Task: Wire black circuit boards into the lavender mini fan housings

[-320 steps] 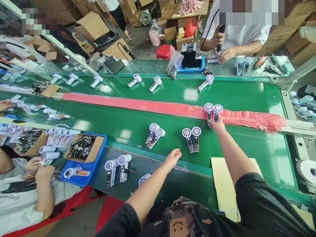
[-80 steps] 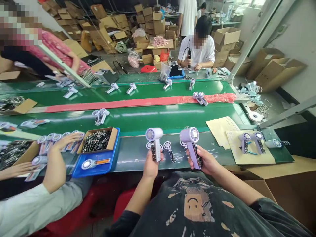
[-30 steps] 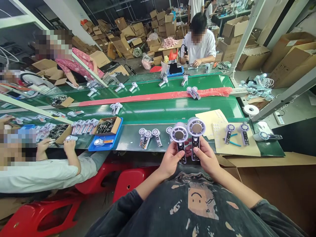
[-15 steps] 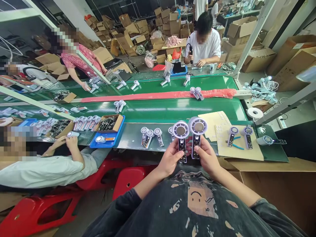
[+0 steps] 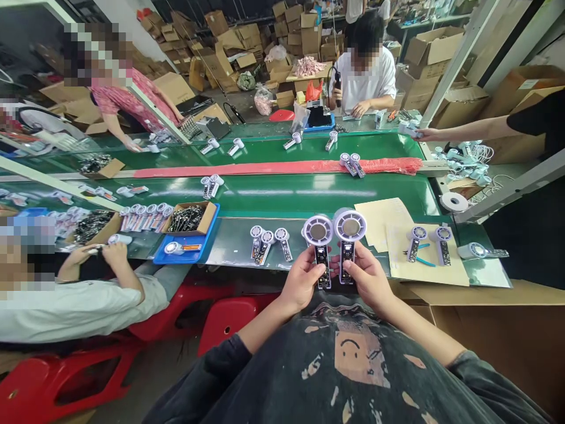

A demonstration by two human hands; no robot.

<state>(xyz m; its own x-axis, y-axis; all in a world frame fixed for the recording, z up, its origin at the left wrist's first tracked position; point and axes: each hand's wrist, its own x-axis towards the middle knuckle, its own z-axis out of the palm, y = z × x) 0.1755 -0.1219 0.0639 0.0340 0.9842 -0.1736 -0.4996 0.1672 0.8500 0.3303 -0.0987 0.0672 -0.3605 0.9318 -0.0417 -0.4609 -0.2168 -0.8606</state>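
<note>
My left hand (image 5: 304,278) is closed round the handle of a lilac handheld fan (image 5: 318,231), its thumb on the exposed dark circuit board. A second handheld fan (image 5: 350,226) of the same kind is gripped in my right hand (image 5: 365,271), thumb against its board. Both fans stand upright side by side, round heads up, in front of my chest at the bench edge. Behind the left one, another fan is mostly hidden. Several open-backed fans (image 5: 267,238) lie on the bench to the left. On the right, two more (image 5: 444,235) rest on a yellowish sheet (image 5: 457,274).
Teal-handled pliers (image 5: 426,262) lie between the right-hand fans. A white tape roll (image 5: 454,202) sits beyond. Green conveyor belts (image 5: 282,203) carry scattered fans. A blue tray (image 5: 207,247) holds a box of small dark parts. Co-workers sit or stand left and opposite; red stools (image 5: 225,321) stand left.
Both held fans have shifted slightly left in view, still in my hands. Another person's arm has come in at the right, holding a fan over the far belt's end.
</note>
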